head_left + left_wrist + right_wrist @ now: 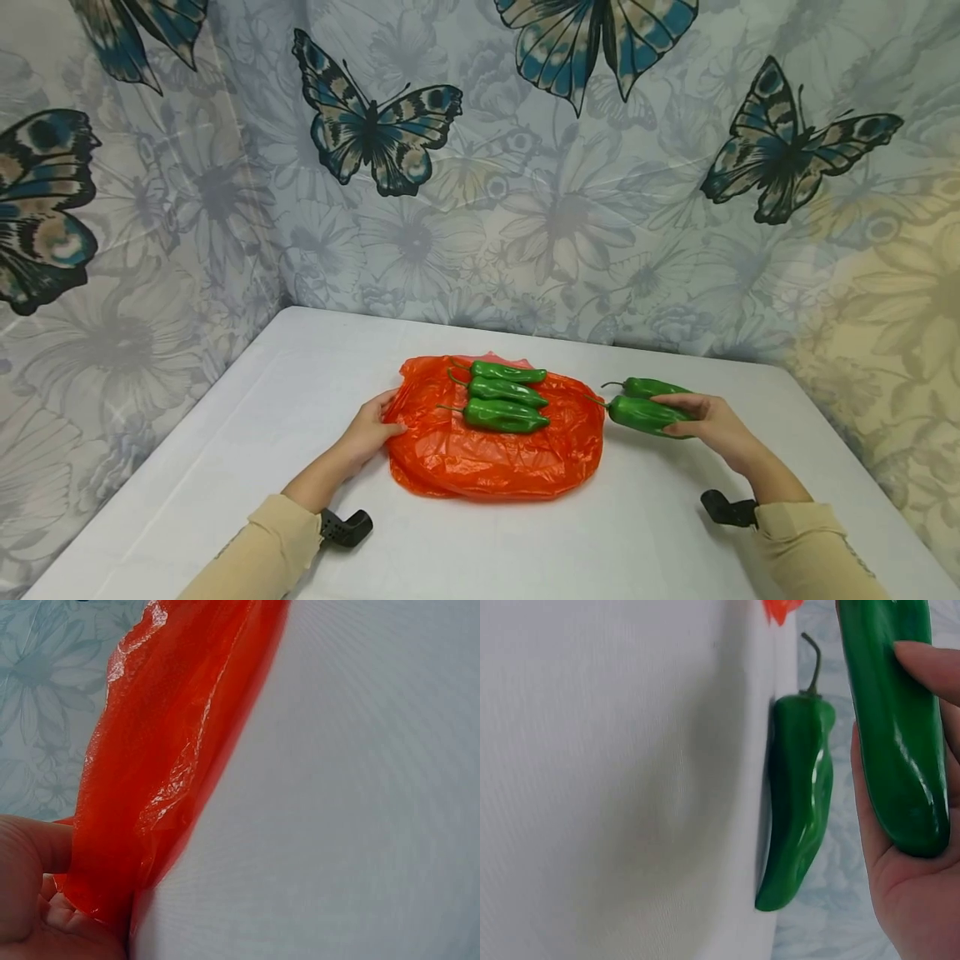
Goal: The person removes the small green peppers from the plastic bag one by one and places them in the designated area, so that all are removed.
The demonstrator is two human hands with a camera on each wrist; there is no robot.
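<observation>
An orange-red plastic bag (495, 467) lies spread on the white table, and three green peppers (507, 415) rest on it in a row, stems to the left. My left hand (367, 431) pinches the bag's left edge between thumb and fingers; the left wrist view shows the bag's film (150, 765) rising from that grip. On the right, my right hand (714, 427) holds another green pepper (637, 412) by its tip end, its stem pointing at the bag. Just behind it, a further green pepper (802, 795) lies on the table, untouched.
The white table (525, 550) runs back to a wall hanging (570, 208) printed with flowers and butterflies. Each wrist carries a black camera mount (347, 528); the right mount (727, 508) hangs over the table.
</observation>
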